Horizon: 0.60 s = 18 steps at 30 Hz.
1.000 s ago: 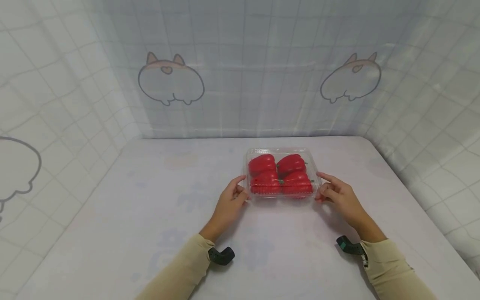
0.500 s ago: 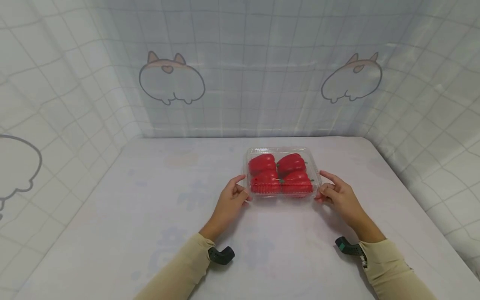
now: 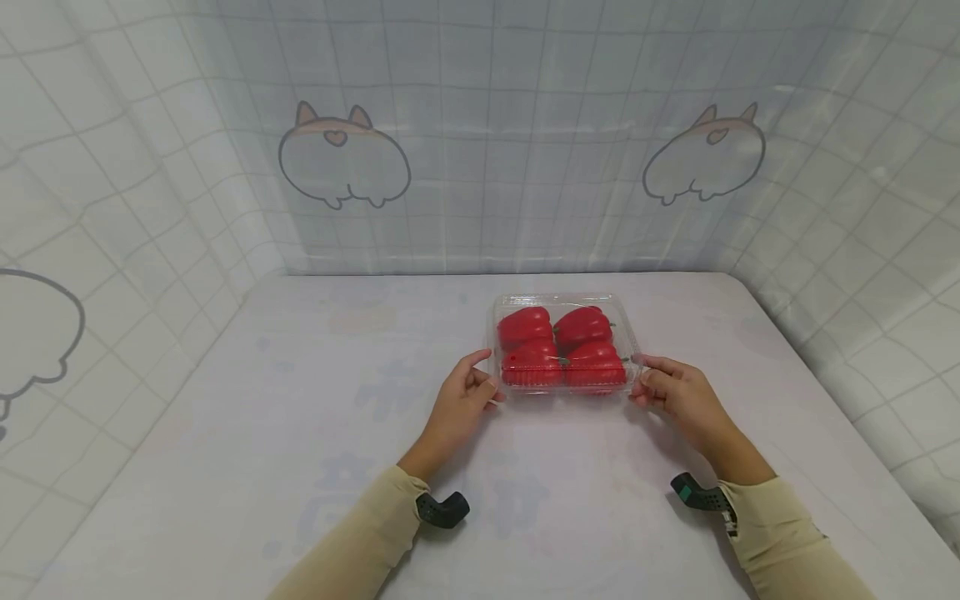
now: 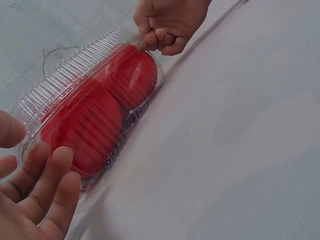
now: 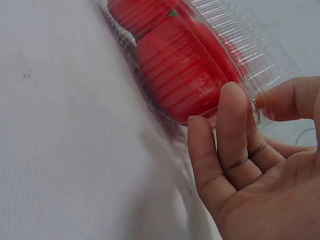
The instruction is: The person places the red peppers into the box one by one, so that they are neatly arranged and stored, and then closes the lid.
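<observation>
A clear plastic clamshell box point(image 3: 558, 392) with red bell peppers point(image 3: 592, 365) inside lies on the table, its ribbed lid down. My left hand point(image 3: 467, 393) holds the front left corner, the index finger reaching along the side and the other fingers bent. In the left wrist view its fingertips point(image 4: 60, 159) stand at the rim, in front of a pepper point(image 4: 85, 130). At the opposite front corner my right hand point(image 3: 678, 398) pinches the rim. The right wrist view shows its fingers point(image 5: 233, 125) bent around that corner. Small green stems show on the peppers.
A pale cloth covers the table point(image 3: 300, 417). Behind it and along both sides hang white curtains point(image 3: 480, 167) with a grid pattern and cartoon animal drawings. Dark bands point(image 3: 442, 511) sit at both wrists over beige sleeves.
My right index finger lifts slightly off the box's side, then comes down onto the rim. The left hand and the box stay practically still.
</observation>
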Each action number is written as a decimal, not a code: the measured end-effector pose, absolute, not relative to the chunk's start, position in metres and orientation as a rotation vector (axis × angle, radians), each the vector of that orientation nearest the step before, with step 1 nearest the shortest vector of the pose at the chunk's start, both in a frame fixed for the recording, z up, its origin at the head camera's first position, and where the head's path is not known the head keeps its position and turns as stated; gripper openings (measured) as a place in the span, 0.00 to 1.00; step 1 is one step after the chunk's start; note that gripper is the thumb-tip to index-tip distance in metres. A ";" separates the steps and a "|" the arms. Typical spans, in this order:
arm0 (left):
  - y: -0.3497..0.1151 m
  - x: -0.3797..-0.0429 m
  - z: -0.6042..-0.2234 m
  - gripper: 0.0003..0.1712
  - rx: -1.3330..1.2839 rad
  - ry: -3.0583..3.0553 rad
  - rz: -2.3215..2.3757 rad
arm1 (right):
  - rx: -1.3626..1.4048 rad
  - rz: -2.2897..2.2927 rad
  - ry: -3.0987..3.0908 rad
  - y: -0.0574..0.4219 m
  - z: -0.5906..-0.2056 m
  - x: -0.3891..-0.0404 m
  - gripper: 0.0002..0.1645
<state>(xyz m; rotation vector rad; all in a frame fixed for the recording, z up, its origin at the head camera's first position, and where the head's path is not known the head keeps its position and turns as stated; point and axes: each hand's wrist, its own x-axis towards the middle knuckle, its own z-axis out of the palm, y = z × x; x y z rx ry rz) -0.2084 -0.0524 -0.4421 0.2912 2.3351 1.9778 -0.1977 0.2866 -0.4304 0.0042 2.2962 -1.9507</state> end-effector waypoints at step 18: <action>-0.054 -0.209 -0.445 0.29 0.307 2.331 1.975 | -0.003 -1.968 2.327 0.283 -0.431 -0.197 0.27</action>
